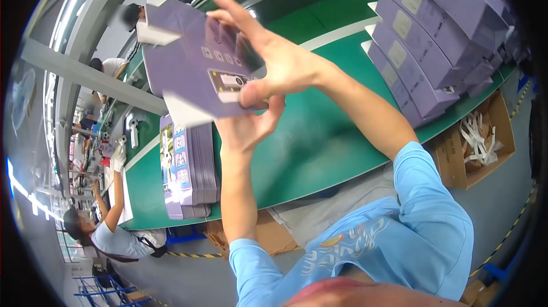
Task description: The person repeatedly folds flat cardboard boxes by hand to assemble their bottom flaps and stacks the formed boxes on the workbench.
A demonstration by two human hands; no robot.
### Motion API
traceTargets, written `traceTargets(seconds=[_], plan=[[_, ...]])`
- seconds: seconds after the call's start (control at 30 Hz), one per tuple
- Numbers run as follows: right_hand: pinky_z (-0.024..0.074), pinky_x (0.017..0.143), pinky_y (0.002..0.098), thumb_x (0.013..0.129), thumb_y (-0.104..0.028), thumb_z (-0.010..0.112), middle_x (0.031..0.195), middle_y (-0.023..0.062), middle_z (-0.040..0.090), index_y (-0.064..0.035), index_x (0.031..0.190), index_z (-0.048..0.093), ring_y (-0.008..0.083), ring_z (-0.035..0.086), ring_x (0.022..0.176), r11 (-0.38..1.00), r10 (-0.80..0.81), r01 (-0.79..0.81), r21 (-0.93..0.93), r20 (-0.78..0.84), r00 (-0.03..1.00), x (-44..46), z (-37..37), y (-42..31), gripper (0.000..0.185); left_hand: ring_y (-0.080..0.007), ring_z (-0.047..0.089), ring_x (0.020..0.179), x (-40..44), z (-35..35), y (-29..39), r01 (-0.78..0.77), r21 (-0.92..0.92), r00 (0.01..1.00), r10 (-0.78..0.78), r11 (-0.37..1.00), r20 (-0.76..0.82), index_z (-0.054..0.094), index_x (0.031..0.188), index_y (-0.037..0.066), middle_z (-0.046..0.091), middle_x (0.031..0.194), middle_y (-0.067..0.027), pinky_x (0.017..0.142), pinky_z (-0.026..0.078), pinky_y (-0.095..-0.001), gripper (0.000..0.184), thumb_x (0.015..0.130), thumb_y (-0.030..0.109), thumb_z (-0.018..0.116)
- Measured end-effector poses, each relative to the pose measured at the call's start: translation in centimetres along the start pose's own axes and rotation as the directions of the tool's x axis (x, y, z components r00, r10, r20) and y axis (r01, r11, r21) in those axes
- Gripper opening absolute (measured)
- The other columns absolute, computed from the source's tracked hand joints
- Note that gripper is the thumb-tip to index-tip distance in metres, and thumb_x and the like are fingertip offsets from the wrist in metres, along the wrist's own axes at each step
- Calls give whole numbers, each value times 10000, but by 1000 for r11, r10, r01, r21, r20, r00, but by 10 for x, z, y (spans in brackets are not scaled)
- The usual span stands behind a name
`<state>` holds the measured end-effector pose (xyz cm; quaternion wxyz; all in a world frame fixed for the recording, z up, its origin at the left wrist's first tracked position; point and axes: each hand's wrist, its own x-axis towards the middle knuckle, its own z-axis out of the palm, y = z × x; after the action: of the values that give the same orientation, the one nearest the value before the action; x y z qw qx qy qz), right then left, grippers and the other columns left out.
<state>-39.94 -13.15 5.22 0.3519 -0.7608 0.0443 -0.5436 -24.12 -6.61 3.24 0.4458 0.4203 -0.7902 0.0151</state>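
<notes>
A purple printed carton [180, 59] with its white-lined end flaps sticking out is tilted up above the green table [308, 136]. My right hand [279, 59] grips it from the right, thumb on the printed face and fingers over the upper edge. Lower down, my left hand [251, 127] holds the carton's bottom edge, its fingers partly hidden behind the carton. Below and to the left lies a stack of flat printed purple cartons [200, 170].
Raised purple boxes [422, 44] are piled at the right. Below the table edge stands a brown cardboard box [454, 156] with white strips [479, 138]. A co-worker [108, 238] reaches over the table at left. A green conveyor [319, 10] runs behind, and a grey metal post [85, 27] stands left.
</notes>
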Motion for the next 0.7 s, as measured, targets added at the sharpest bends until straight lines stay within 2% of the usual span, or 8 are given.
traceTargets(seconds=[0.03, 0.17, 0.27, 0.3, 0.43, 0.57, 0.6, 0.7], plan=[[288, 1170, 473, 721, -585, 823, 1572, 178, 282, -173, 1614, 32, 345, 335, 1437, 1000, 4, -4, -1, 2, 1000, 3, -2, 8, 1262, -375, 379, 1437, 9, 6, -1, 72, -184, 997, -68, 980, 29, 285, 1537, 14, 331, 1566, -260, 1138, 356, -461, 1058, 715, 337, 868], [338, 1146, 418, 860, -595, 685, 1529, 130, 384, -115, 1599, 172, 293, 419, 1385, 920, 175, -127, 371, -97, 980, 9, -6, 51, 1020, -377, 246, 1497, 35, 40, -37, 22, -477, 1000, -26, 878, -1, 41, 1596, 45, 157, 1628, -258, 1176, 302, -463, 1410, 579, 474, 919], [429, 1021, 331, 1015, -474, 484, 1394, 84, 481, -106, 1537, 318, 192, 473, 1270, 888, 276, -194, 417, -146, 950, 3, -10, 83, 660, -381, 236, 1499, 46, 53, -42, 142, -499, 989, -103, 855, 106, -7, 1594, 50, 167, 1621, -265, 1181, 292, -464, 1483, 538, 522, 920], [429, 1021, 331, 1015, -474, 484, 1394, 84, 481, -106, 1537, 318, 192, 473, 1270, 883, 295, -213, 419, -139, 945, -2, -8, 88, 660, -383, 230, 1500, 44, 56, -43, 211, -497, 975, -148, 842, 165, -32, 1594, 52, 171, 1618, -268, 1183, 286, -464, 1520, 517, 547, 921], [423, 1017, 320, 1003, -587, 429, 1371, 88, 505, -86, 1515, 343, 183, 479, 1264, 898, 311, -253, 361, -111, 944, -7, -3, 98, 722, -370, 295, 1471, 34, 59, -57, 185, -297, 983, -173, 937, 65, -3, 1591, 46, 241, 1590, -267, 1172, 309, -457, 1499, 523, 535, 928], [428, 1024, 335, 998, -571, 477, 1345, 100, 524, -51, 1502, 344, 188, 495, 1250, 858, 362, -324, 400, -21, 932, -3, -13, 93, 737, -365, 381, 1412, 28, 55, -64, 242, -407, 959, -280, 881, -35, 88, 1587, 40, 339, 1533, -256, 1146, 343, -466, 1426, 532, 484, 939], [421, 1042, 357, 1008, -553, 478, 1388, 110, 500, -47, 1506, 340, 208, 487, 1275, 905, 290, -232, 356, -116, 950, -3, -15, 83, 723, -365, 381, 1412, 29, 52, -62, 245, -406, 958, -284, 881, -38, 88, 1587, 40, 339, 1533, -256, 1146, 343, -466, 1426, 532, 484, 939], [408, 1080, 402, 1027, -516, 480, 1473, 129, 452, -40, 1512, 330, 249, 473, 1324, 969, 126, -53, 243, -295, 947, -6, -9, 62, 696, -341, 445, 1348, 32, 42, -48, 502, -508, 799, -600, 700, -37, 192, 1567, 23, 458, 1438, -222, 1106, 380, -459, 1211, 649, 379, 897]])
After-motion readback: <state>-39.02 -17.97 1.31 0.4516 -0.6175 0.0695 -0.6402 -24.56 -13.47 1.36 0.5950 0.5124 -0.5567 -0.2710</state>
